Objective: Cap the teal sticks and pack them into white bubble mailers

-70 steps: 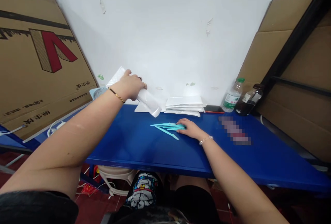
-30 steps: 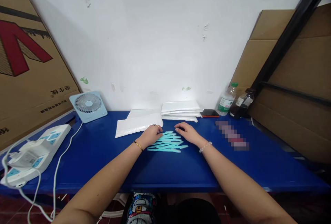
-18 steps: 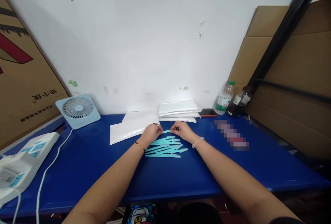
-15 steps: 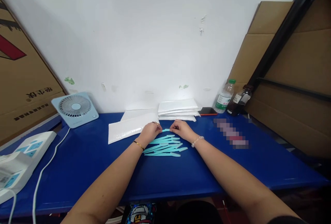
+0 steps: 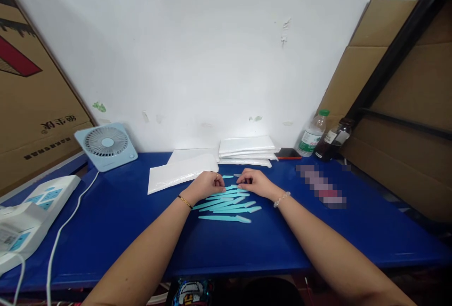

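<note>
Several turquoise eyebrow razors [image 5: 226, 219] with pale blade ends lie fanned out on the blue tabletop, handles mostly pointing left. At the back of this group, my left hand [image 5: 208, 185] is closed in a pinch at the left part of one razor [image 5: 231, 187]. My right hand [image 5: 254, 182] pinches the right part of that same razor, thumb and fingertips together. Fingers hide both its ends. Just beyond the fingertips another eyebrow razor [image 5: 229, 176] lies flat, partly covered by my hands.
White padded mailers [image 5: 247, 145] are stacked by the wall, with another mailer [image 5: 176, 174] left of my hands. A phone [image 5: 288, 154], a water bottle [image 5: 312, 134] and a dark bottle [image 5: 332, 141] stand back right. A fan [image 5: 108, 146] and a power strip [image 5: 52, 207] are left.
Both hands have come slightly nearer to me, from the rearmost razor to one in front of it. The rearmost razor now lies released. The nearest razors are more spread out. The view has shifted slightly.
</note>
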`<action>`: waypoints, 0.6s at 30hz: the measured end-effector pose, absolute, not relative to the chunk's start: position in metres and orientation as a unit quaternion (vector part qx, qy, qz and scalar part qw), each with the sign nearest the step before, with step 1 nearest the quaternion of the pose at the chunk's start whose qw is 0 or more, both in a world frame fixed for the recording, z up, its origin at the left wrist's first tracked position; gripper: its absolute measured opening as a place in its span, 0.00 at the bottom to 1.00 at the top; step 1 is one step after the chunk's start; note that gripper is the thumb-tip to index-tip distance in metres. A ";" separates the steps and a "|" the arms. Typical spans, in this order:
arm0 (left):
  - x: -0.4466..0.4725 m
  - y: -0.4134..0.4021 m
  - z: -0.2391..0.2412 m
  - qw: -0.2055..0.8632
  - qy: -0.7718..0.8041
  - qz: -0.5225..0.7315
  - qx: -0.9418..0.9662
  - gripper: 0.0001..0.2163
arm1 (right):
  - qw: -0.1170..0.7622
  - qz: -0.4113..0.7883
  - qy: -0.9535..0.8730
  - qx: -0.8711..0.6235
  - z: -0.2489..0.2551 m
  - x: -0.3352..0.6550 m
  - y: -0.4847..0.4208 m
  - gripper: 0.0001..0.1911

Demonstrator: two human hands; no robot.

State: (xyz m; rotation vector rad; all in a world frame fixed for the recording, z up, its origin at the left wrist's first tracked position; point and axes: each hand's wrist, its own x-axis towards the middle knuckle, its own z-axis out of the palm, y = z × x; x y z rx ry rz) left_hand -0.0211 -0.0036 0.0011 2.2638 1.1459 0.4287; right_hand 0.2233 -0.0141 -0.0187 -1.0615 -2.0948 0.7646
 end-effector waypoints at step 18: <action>-0.029 0.007 0.004 0.159 0.482 0.181 0.842 0.07 | 0.318 0.163 -0.799 -0.483 -0.021 0.225 -0.003 0.05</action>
